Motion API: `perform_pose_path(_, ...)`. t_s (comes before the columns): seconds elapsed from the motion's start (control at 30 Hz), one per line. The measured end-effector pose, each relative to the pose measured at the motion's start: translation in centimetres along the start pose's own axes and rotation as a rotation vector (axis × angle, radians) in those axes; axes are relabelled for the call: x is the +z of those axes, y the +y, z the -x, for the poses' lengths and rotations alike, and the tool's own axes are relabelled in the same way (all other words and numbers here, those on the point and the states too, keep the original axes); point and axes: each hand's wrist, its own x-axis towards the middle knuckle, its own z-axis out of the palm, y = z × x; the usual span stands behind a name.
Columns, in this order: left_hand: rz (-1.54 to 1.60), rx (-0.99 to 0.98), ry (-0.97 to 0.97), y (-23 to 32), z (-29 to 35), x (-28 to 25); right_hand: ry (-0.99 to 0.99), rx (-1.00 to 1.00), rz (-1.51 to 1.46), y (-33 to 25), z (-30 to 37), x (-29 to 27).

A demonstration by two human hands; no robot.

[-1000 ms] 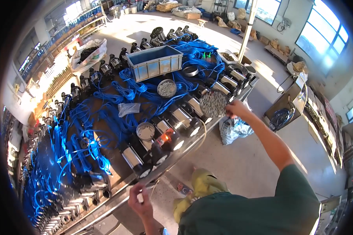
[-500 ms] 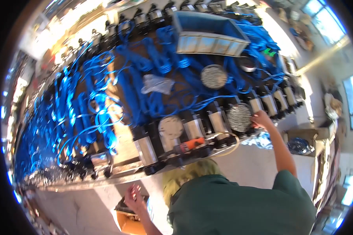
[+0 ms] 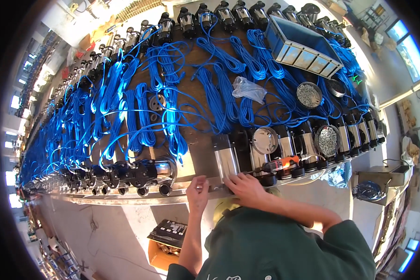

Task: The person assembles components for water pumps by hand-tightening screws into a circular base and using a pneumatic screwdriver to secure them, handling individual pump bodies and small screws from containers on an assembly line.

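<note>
At the bench's front edge my right hand (image 3: 248, 189) is closed over the near end of a steel-and-black cylinder, which looks like a pump (image 3: 226, 161). Just left of it is my left hand (image 3: 198, 193), fingers curled together; what they hold, if anything, is too small to make out. An orange and black power screwdriver (image 3: 284, 162) lies across the pumps to the right. Among those pumps sit a round dish of small metal parts (image 3: 327, 141) and a pale round dish (image 3: 265, 140) with a few bits in it.
Coiled blue cables (image 3: 219, 93) cover much of the bench, with more pumps (image 3: 226, 18) along its far edge. A blue-grey crate (image 3: 303, 51), a second dish of small parts (image 3: 309, 95) and a clear plastic bag (image 3: 248, 89) stand among them. Below is a cardboard box (image 3: 163, 256).
The view has swung left. My right hand has left the dish of small parts and come to the pump at the left. My left hand has risen to the bench edge beside it.
</note>
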Motion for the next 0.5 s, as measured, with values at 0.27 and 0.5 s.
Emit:
perform_pose_path(0.27,0.697,-0.355,0.016,-5.0,-1.6,-3.0,-0.115,0.044,-0.066,-2.4,-6.1,0.7)
perform_pose_path(0.5,1.133,-0.593,-0.358,-4.7,-9.5,-1.7,0.152,0.718,-0.894,-8.5,0.0,-9.0)
